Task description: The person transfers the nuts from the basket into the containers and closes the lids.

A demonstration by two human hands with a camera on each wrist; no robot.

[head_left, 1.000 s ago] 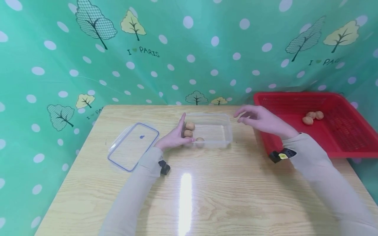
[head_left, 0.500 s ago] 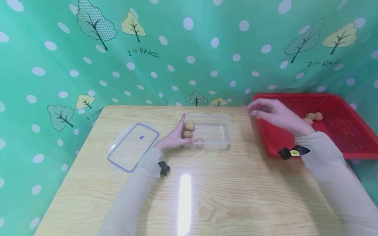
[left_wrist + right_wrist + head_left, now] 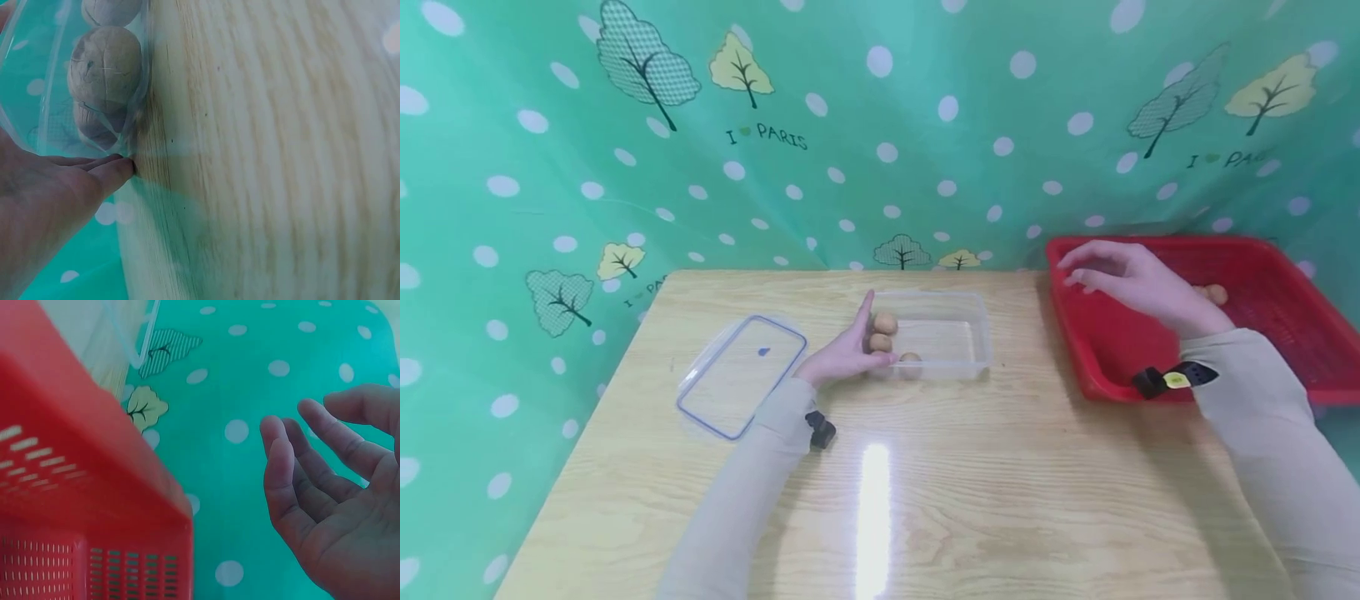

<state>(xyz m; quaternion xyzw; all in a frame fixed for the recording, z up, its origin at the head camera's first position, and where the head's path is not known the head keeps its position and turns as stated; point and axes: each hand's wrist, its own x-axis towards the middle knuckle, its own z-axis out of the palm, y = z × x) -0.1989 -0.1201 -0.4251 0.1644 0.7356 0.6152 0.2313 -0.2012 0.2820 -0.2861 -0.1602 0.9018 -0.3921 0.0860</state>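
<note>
A green dotted cloth (image 3: 887, 108) fills the upper frame and the left side; below it the wooden desk (image 3: 985, 483) spreads across the lower frame, flat and smooth, with a strip of glare at bottom centre. The red basket (image 3: 1127, 342) stands at right, probably rigid and easiest to take by its rim. The clear box (image 3: 955, 369) sits at centre — thin plastic, likely light and apt to slide, so best steadied by its end walls. The lid (image 3: 741, 379) lies flat at centre left; its edge should give the surest hold. The right hand (image 3: 1123, 275) hangs over the basket's left part, fingers loosely bent and apart, holding nothing. The left hand (image 3: 842, 350) is spread against the box's left end, touching rather than gripping. Smallest are the nuts: three in the box (image 3: 886, 323), and at least two in the basket (image 3: 1216, 294), partly hidden by the right wrist. They look hard, light and prone to roll — a fingertip pinch round the middle should suit.
</note>
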